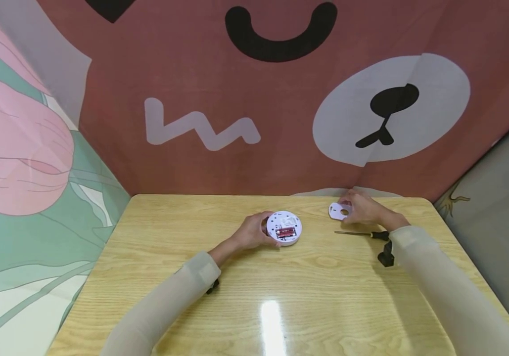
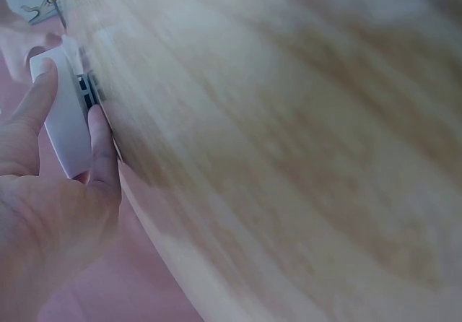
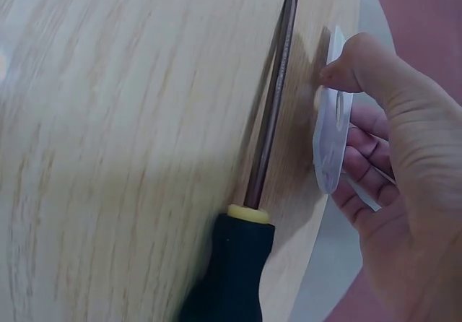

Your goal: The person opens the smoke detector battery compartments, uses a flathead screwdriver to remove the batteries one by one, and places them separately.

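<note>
A round white smoke alarm (image 1: pixel 283 220) stands tilted near the middle of the table, its back facing the head camera. Red batteries (image 1: pixel 286 232) lie in its back recess. My left hand (image 1: pixel 252 231) grips the alarm from the left; in the left wrist view the thumb (image 2: pixel 45 84) lies along one side and a finger on the other. Farther right, my right hand (image 1: pixel 364 207) pinches a thin white mounting plate (image 1: pixel 335 211) with a round hole. Seen edge-on in the right wrist view, the plate (image 3: pixel 328 145) is between thumb and fingers, close over the table.
A screwdriver (image 1: pixel 354 233) with a dark handle and yellow collar lies on the table just in front of the right hand, its tip pointing left. The wooden table (image 1: pixel 183 222) ends at a printed red cloth (image 1: pixel 218 173) behind. A black piece (image 1: pixel 386 254) sits by the right cuff.
</note>
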Available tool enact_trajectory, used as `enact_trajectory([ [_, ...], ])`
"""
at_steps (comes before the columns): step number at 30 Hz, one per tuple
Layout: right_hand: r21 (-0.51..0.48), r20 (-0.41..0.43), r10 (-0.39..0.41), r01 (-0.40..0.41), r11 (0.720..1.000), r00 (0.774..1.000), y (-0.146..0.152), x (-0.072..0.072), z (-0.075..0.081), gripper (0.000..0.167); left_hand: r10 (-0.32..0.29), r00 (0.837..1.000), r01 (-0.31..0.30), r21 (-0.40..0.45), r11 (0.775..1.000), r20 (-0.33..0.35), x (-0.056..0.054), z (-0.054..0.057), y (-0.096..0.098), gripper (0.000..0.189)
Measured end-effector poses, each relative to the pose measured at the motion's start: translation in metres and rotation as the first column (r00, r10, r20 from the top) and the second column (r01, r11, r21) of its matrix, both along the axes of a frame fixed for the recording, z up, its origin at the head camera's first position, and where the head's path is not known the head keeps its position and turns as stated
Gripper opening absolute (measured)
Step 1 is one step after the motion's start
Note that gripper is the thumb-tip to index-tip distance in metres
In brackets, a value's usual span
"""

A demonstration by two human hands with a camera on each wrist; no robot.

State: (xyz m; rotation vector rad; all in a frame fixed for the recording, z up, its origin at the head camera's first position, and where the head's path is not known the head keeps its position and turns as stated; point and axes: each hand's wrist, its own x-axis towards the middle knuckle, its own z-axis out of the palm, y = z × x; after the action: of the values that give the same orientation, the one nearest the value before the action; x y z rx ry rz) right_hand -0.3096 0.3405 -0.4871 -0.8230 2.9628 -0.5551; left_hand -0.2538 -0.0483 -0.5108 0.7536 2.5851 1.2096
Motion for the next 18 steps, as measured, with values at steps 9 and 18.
enact_trajectory([
  [9,-0.004,0.022,0.004,-0.003,1.000,1.000,0.0013,-0.0004,-0.0069,0.053,0.000,1.000,0.000,-0.005,1.000,-0.021,-0.0002,-0.0002,0.0003,0.094],
  [18,0.034,0.082,-0.040,0.037,0.999,0.996,0.0032,0.0033,-0.0023,0.061,0.000,0.999,-0.001,-0.015,1.000,-0.041,-0.0001,0.0024,0.0007,0.094],
])
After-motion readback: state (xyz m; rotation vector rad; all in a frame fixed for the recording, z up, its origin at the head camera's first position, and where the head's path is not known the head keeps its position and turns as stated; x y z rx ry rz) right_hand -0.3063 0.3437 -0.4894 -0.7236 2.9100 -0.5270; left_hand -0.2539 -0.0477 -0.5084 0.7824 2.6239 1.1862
